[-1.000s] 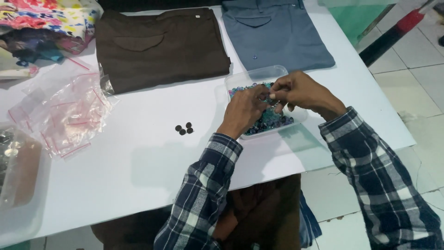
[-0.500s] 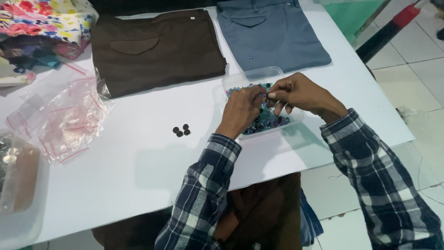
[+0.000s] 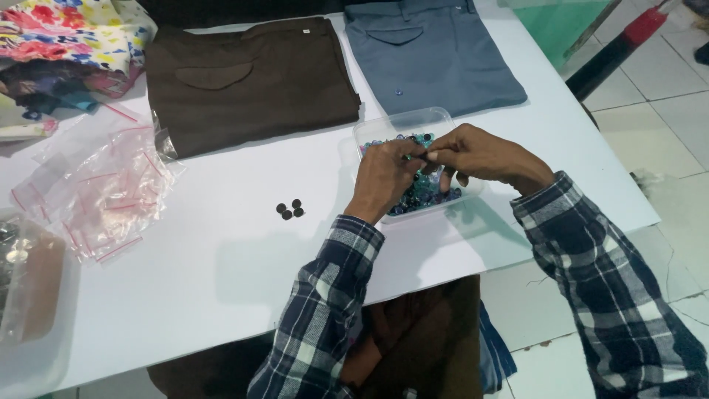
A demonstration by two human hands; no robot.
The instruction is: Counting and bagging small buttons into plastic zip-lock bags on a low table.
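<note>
Left hand (image 3: 384, 177) and right hand (image 3: 480, 155) met fingertip to fingertip, pinched together (contents hidden), directly above clear tray of buttons (image 3: 432, 196).

Two folded pairs of trousers lie on the counter (image 3: 221, 244): one brown pair (image 3: 251, 85) and one blue-grey pair (image 3: 432, 52). Four small black buttons (image 3: 289, 210) sit in a tight cluster. One clear plastic tray (image 3: 402, 122) holds many blue and green buttons, too many to count. One heap of clear zip bags (image 3: 103, 192), one floral cloth (image 3: 70, 37), two hands.
</note>
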